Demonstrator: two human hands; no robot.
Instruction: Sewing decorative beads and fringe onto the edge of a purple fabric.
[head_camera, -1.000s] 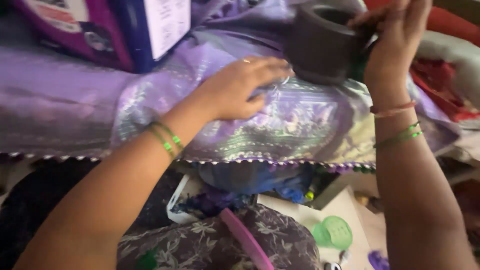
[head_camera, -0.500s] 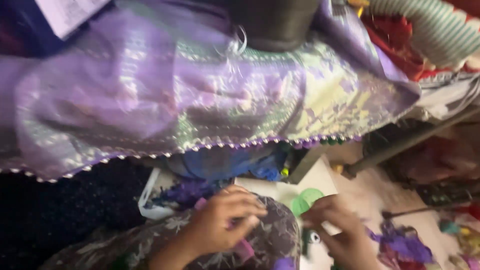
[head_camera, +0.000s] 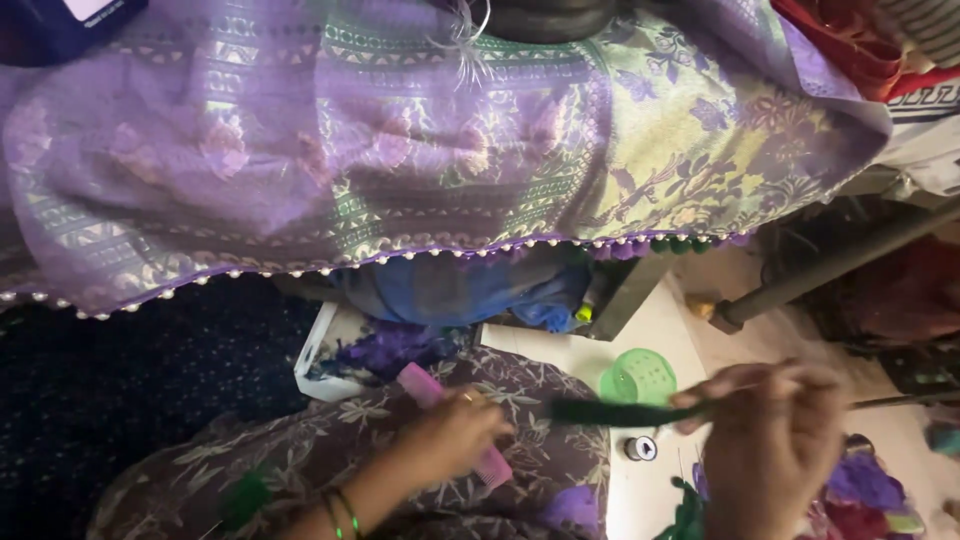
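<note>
My left hand (head_camera: 450, 440) rests low over my lap and grips a pink comb (head_camera: 420, 382) that lies across the flower-printed cloth on my knee (head_camera: 540, 400). To its right, my right hand (head_camera: 775, 440) pinches the end of a dark green bunch of threads (head_camera: 615, 412), stretched level between the two hands. Motion blurs both hands. Above them a purple and green woven cloth with a beaded edge (head_camera: 400, 160) hangs over a raised surface.
A small green plastic basket (head_camera: 640, 375) and a small thread spool (head_camera: 640, 447) lie on the white floor. A white tray with purple scraps (head_camera: 335, 355) sits left of my knee. Blue cloth (head_camera: 470, 290) lies under the hanging edge. Bright thread scraps (head_camera: 870, 490) lie at the lower right.
Both hands came down from the purple cloth and the dark pot on top to my lap. The left now holds the pink comb and the right a green thread bunch.
</note>
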